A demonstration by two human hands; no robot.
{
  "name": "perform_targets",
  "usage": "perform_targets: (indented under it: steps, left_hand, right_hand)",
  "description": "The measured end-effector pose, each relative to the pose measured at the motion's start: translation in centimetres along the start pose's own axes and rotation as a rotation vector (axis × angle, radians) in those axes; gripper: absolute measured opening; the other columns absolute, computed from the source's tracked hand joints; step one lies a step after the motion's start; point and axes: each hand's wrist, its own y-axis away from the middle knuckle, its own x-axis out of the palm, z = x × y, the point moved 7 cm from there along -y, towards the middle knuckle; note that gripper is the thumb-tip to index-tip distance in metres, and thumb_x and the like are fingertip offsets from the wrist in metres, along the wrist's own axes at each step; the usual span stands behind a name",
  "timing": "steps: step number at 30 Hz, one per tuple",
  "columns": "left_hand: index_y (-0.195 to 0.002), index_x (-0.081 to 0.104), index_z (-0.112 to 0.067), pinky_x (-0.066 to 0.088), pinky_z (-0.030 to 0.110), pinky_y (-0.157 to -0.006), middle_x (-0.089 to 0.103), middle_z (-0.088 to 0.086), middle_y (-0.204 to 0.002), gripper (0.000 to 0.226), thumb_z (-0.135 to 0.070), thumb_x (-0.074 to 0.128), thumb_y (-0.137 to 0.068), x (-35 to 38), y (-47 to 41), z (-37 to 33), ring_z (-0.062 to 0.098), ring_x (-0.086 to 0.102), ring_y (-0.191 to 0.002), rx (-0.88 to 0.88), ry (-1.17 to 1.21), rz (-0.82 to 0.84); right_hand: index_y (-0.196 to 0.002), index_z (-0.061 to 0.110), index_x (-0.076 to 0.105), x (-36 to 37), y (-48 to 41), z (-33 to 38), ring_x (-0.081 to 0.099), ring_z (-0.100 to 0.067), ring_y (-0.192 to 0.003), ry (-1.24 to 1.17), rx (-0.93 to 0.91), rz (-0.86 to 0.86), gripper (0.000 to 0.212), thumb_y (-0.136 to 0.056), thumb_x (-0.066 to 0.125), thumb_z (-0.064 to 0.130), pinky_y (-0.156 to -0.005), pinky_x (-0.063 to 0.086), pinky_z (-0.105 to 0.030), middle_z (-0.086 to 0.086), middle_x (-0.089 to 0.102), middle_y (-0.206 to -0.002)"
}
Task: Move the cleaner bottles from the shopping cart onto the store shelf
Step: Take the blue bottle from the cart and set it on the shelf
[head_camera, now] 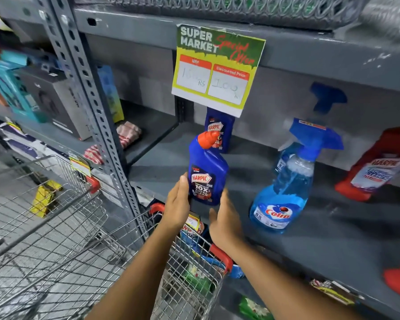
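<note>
A blue Harpic bottle (207,174) with an orange-red cap is held upright at the front edge of the grey store shelf (286,232). My left hand (177,205) grips its lower left side. My right hand (225,221) is against its lower right side and base, fingers spread. A second blue Harpic bottle (219,132) stands farther back on the shelf, its top hidden by a price sign. A blue Colin spray bottle (284,188) stands to the right. The wire shopping cart (187,269) with red corners is below my arms, with packages inside.
A green and yellow "Super Market Special Offer" sign (217,68) hangs from the upper shelf. Red Harpic bottles (376,167) stand at the far right. A perforated steel upright (90,95) divides the shelving; boxes (44,98) fill the left bay. Another wire cart (32,215) sits at left.
</note>
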Motion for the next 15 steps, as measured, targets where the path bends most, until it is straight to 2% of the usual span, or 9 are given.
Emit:
perform_targets:
  steps: [3, 6, 7, 10, 11, 13, 15]
  left_hand:
    - [-0.108, 0.061, -0.048, 0.047, 0.008, -0.080, 0.071, -0.021, -0.107, 0.043, -0.058, 0.021, -0.095, -0.7, -0.9, 0.1, -0.007, 0.062, -0.103, 0.028, 0.011, -0.034]
    - [-0.115, 0.059, -0.041, 0.046, 0.020, -0.086, 0.069, -0.013, -0.112, 0.045, -0.055, 0.021, -0.097, -1.1, -1.7, 0.3, -0.004, 0.061, -0.106, 0.031, 0.001, -0.047]
    - [-0.116, 0.059, -0.039, 0.046, 0.019, -0.085, 0.069, -0.014, -0.111, 0.045, -0.054, 0.021, -0.097, -1.2, -1.8, 0.4, -0.005, 0.061, -0.105, 0.030, -0.003, -0.049]
    - [-0.116, 0.060, -0.038, 0.046, 0.004, -0.077, 0.070, -0.018, -0.106, 0.044, -0.053, 0.023, -0.097, -1.4, -1.8, 0.4, -0.010, 0.061, -0.101, 0.021, -0.003, -0.048]
    - [-0.120, 0.058, -0.038, 0.045, 0.004, -0.082, 0.068, -0.017, -0.113, 0.044, -0.052, 0.023, -0.097, -1.4, -1.8, 0.4, -0.010, 0.059, -0.105, 0.023, 0.004, -0.048]
    - [-0.135, 0.045, -0.029, 0.038, 0.018, -0.104, 0.053, -0.011, -0.137, 0.047, -0.050, 0.024, -0.098, -1.7, -1.2, 0.8, -0.002, 0.047, -0.124, 0.006, -0.006, -0.149]
    - [-0.134, 0.041, -0.026, 0.033, 0.029, -0.107, 0.046, -0.011, -0.135, 0.045, -0.046, 0.027, -0.097, -2.5, 1.1, 0.7, 0.002, 0.041, -0.125, 0.053, -0.103, -0.395]
  right_hand:
    - [-0.149, 0.021, 0.012, 1.3, -1.1, 0.9, 0.052, -0.026, -0.125, 0.041, 0.018, 0.057, 0.068, -0.090, 0.043, 0.008, -0.102, 0.045, -0.041, -0.007, 0.048, -0.144]
    - [-0.150, 0.023, 0.002, 2.2, -1.8, 1.0, 0.048, -0.026, -0.129, 0.085, 0.063, 0.074, 0.073, -0.091, 0.042, 0.009, -0.104, 0.043, -0.037, -0.007, 0.042, -0.149]
    - [-0.151, 0.022, 0.001, 2.4, -1.9, 0.9, 0.047, -0.024, -0.130, 0.077, 0.076, 0.069, 0.074, -0.090, 0.042, 0.008, -0.105, 0.041, -0.036, -0.007, 0.041, -0.150]
    - [-0.151, 0.020, 0.000, 2.5, -1.8, 1.2, 0.045, -0.021, -0.132, 0.064, 0.082, 0.056, 0.076, -0.090, 0.044, 0.005, -0.107, 0.038, -0.033, -0.006, 0.039, -0.151]
    - [-0.151, 0.020, 0.000, 2.4, -1.8, 1.3, 0.043, -0.020, -0.134, 0.061, 0.077, 0.047, 0.076, -0.091, 0.044, 0.005, -0.108, 0.036, -0.033, -0.005, 0.037, -0.152]
    - [-0.151, 0.020, 0.002, 1.9, -1.1, 1.5, 0.034, -0.019, -0.140, 0.032, 0.056, 0.032, 0.074, -0.092, 0.044, 0.006, -0.113, 0.032, -0.033, -0.004, 0.028, -0.156]
    - [-0.149, 0.017, 0.015, 0.5, 1.1, 1.3, 0.033, -0.020, -0.140, -0.017, -0.013, 0.000, 0.067, -0.092, 0.047, 0.004, -0.115, 0.030, -0.033, -0.006, 0.031, -0.153]
